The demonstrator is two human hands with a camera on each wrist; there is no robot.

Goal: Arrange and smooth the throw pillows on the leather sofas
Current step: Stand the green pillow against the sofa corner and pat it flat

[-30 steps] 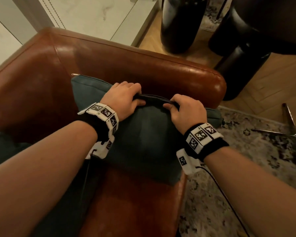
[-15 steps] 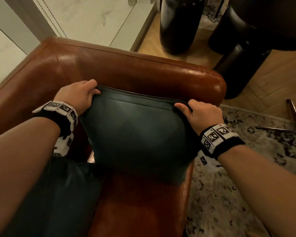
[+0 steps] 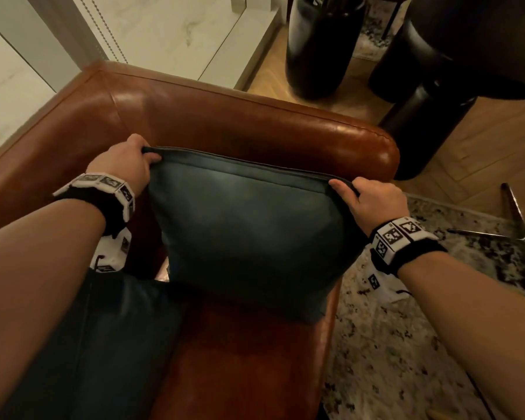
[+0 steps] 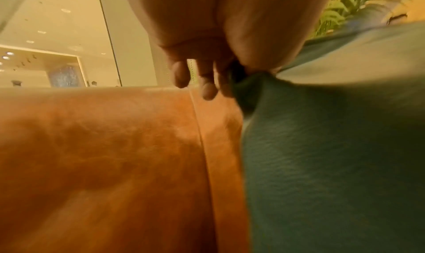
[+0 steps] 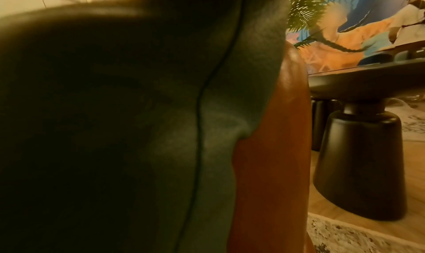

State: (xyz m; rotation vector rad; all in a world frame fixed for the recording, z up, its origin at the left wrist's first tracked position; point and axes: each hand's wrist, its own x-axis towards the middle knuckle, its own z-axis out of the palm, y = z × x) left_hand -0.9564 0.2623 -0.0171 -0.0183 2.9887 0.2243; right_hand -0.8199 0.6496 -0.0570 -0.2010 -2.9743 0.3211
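A dark teal throw pillow (image 3: pixel 249 231) stands upright on the seat of a brown leather sofa (image 3: pixel 255 122), in front of its armrest. My left hand (image 3: pixel 128 162) pinches the pillow's top left corner, and my right hand (image 3: pixel 367 198) pinches the top right corner. The top seam runs taut between them. In the left wrist view my fingers (image 4: pixel 207 86) curl beside the bunched corner of the pillow (image 4: pixel 333 147). The right wrist view is filled by the pillow (image 5: pixel 218 111) and the sofa arm (image 5: pixel 276 147); that hand is hidden there.
A second dark teal cushion (image 3: pixel 103 344) lies on the seat at lower left. Black vases (image 3: pixel 322 47) and a black pedestal table (image 3: pixel 431 116) stand on the wood floor beyond the armrest. A patterned rug (image 3: pixel 406 344) lies to the right.
Both hands slid apart from the middle of the pillow's top edge to its two corners. The pillow rose from slumped to upright with its top seam stretched straight.
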